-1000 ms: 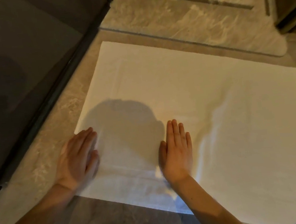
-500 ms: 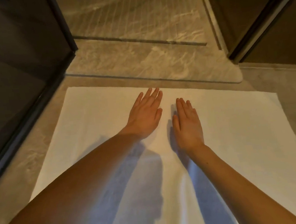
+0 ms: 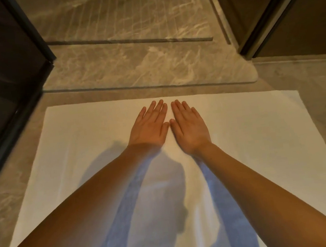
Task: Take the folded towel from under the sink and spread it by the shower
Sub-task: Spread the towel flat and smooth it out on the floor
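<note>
A white towel [image 3: 249, 134] lies unfolded and flat on the grey stone floor [image 3: 305, 88], its far edge just short of the marbled shower threshold [image 3: 142, 65]. That placement reads as deliberate: it sits where wet feet would land when stepping out. A dark-framed glass panel [image 3: 4, 99] runs along its left side.

Your left hand [image 3: 149, 127] and right hand [image 3: 190, 127] rest palm-down on the towel near its far edge, side by side, thumbs almost touching. Both are open and flat, fingers straight and close together, gripping nothing (a smoothing press, by the look of it). Both forearms stretch forward from the bottom of the view and cast bluish shadows on the cloth. From here, sweeping the palms apart would likely flatten the faint creases.
</note>
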Available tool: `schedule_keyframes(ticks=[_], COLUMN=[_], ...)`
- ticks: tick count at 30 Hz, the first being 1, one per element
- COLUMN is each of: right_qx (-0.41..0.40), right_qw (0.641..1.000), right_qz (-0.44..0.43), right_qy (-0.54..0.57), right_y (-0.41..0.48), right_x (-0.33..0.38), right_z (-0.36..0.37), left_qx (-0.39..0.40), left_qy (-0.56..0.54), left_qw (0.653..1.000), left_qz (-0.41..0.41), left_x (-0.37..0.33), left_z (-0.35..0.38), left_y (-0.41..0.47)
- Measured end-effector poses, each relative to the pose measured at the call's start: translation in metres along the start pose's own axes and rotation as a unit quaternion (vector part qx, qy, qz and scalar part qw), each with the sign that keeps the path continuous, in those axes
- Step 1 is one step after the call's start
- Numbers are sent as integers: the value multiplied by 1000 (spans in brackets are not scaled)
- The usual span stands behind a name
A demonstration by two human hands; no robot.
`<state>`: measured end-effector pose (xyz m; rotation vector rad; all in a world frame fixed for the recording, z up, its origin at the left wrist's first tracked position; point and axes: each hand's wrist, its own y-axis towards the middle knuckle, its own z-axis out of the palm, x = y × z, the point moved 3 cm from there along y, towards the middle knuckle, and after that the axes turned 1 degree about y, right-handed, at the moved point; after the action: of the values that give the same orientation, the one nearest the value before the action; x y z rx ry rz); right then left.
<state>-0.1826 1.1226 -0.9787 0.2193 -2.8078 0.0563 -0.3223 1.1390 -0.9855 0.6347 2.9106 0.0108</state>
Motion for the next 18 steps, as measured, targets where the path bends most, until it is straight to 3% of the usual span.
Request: schedule_keyframes(ticks=[8, 12, 15, 18], right_qx=[-14, -24, -105, -109], right_qw=[990, 986, 980, 930], right_qz=[122, 160, 109, 99], right_qy=[-62, -35, 128, 337], right_y=[-30, -29, -38, -49], right_x=[-125, -104, -21, 60], right_z=[-47, -55, -46, -24], left_qx=[0, 1, 2, 11], left_qy=[-16, -10, -9, 13], left_qw=[1000, 1000, 1000, 1000], left_qz=[5, 7, 3, 11], left_x=[0, -1, -1, 2], left_z=[-1, -2, -1, 1], left_y=[-1, -1, 0, 1])
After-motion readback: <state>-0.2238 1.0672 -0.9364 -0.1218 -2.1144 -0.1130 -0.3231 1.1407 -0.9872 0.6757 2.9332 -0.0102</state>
